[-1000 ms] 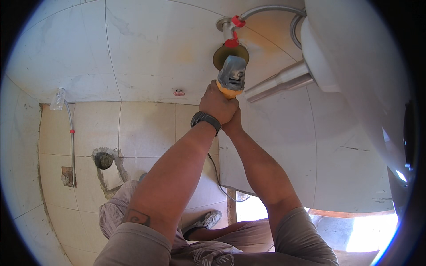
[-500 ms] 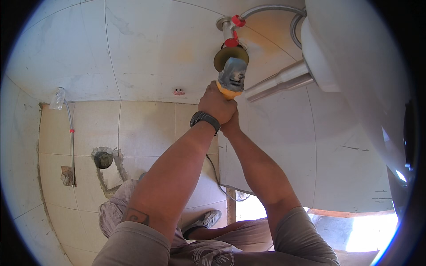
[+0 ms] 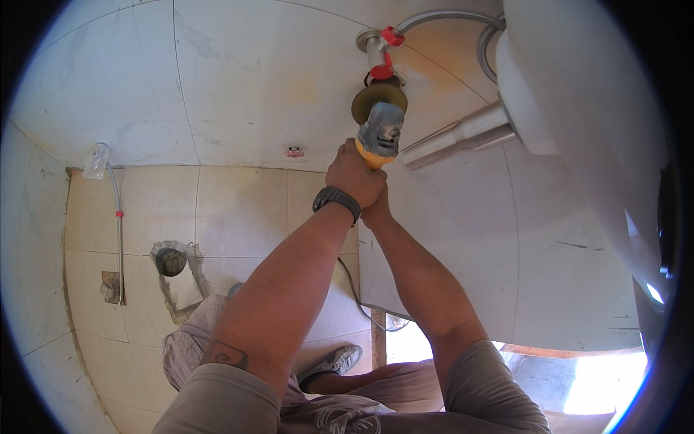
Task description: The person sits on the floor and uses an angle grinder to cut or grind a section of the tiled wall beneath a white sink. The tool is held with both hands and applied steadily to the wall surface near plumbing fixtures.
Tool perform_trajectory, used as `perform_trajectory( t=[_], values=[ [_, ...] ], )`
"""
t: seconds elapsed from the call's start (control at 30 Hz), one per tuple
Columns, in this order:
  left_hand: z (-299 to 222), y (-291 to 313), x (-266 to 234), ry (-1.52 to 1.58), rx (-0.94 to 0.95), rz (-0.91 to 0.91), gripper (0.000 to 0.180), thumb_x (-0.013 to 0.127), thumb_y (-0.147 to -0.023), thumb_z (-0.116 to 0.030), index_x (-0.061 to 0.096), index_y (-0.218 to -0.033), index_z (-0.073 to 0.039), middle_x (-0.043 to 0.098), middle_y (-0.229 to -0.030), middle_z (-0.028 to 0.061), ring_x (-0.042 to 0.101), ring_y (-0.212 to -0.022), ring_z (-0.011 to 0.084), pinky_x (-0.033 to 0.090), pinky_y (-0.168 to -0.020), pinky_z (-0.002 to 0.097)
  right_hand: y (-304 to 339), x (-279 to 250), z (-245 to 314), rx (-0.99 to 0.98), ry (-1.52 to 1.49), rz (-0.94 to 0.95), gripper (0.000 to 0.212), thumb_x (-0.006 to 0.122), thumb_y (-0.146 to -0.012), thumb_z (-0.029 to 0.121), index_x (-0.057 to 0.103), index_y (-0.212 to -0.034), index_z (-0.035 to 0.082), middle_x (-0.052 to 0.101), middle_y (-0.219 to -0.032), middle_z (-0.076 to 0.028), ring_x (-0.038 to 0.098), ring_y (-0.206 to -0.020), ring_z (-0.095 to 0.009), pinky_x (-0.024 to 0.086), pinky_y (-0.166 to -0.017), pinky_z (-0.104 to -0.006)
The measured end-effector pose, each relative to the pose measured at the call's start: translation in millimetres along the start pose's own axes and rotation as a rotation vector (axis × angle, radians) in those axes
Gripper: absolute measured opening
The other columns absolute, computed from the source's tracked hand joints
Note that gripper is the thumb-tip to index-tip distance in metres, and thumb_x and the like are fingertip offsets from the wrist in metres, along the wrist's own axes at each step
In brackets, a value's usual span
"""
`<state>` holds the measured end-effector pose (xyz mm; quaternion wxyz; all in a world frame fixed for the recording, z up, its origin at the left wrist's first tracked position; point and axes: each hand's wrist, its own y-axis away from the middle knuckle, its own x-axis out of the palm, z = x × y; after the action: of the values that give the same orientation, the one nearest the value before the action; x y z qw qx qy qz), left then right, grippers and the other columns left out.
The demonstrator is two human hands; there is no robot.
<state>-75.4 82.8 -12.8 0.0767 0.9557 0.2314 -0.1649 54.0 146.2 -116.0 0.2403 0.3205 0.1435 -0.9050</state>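
Both my hands grip an angle grinder (image 3: 381, 134) with a grey head and a yellow body. My left hand (image 3: 353, 177), below a black wrist watch (image 3: 337, 200), is wrapped round the body just behind the head. Behind it my right hand (image 3: 377, 211) is closed on the rear of the tool, mostly hidden by the left hand. The round disc (image 3: 377, 101) of the grinder is at the tiled wall, just below a metal angle valve (image 3: 377, 52) with red handles. Whether the disc touches the wall is hard to tell.
A metal drain pipe (image 3: 463, 135) slants from the white basin (image 3: 531, 108) close to the grinder's right. A braided hose (image 3: 448, 14) runs from the valve. A power cord (image 3: 352, 278) hangs below my hands. In the floor at left is a rough drain hole (image 3: 171, 262).
The whole view has shifted slightly. Both hands keep their hold on the grinder, and its disc sits a little lower relative to the valve, uncovering more of the dark spot beneath it.
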Motion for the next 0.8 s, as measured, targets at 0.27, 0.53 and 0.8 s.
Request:
perform_trajectory(
  t=[0.27,0.53,0.8],
  values=[
    [10.1,-0.6,4.9,0.024,-0.017,0.009,0.069,0.080,-0.080,-0.024,0.046,-0.136,-0.002,0.061,-0.132,0.0234,0.067,-0.118,0.0450,0.057,-0.101,0.0522,4.6,6.5,-4.8,-0.047,-0.060,0.000,0.049,0.080,-0.092,0.008,0.057,-0.135,0.003,0.066,-0.131,-0.010,0.062,-0.126,-0.021,0.052,-0.104,-0.0374],
    [23.1,-1.9,10.7,0.098,0.004,-0.030,0.070,0.080,-0.080,-0.025,0.047,-0.136,-0.001,0.063,-0.130,0.0248,0.067,-0.118,0.0447,0.056,-0.102,0.0519,7.8,3.1,10.2,-0.061,0.144,-0.017,0.056,0.085,-0.088,0.018,0.057,-0.135,0.004,0.066,-0.133,-0.015,0.063,-0.129,-0.029,0.051,-0.106,-0.0403],
    [25.6,-4.5,11.1,0.123,0.008,0.002,0.062,0.079,-0.081,-0.026,0.050,-0.131,-0.001,0.065,-0.126,0.0260,0.066,-0.118,0.0453,0.055,-0.102,0.0521,12.8,2.8,23.9,0.002,0.073,-0.080,0.073,0.088,-0.084,0.027,0.051,-0.142,0.005,0.066,-0.136,-0.016,0.063,-0.132,-0.032,0.050,-0.108,-0.0419]
  ],
)
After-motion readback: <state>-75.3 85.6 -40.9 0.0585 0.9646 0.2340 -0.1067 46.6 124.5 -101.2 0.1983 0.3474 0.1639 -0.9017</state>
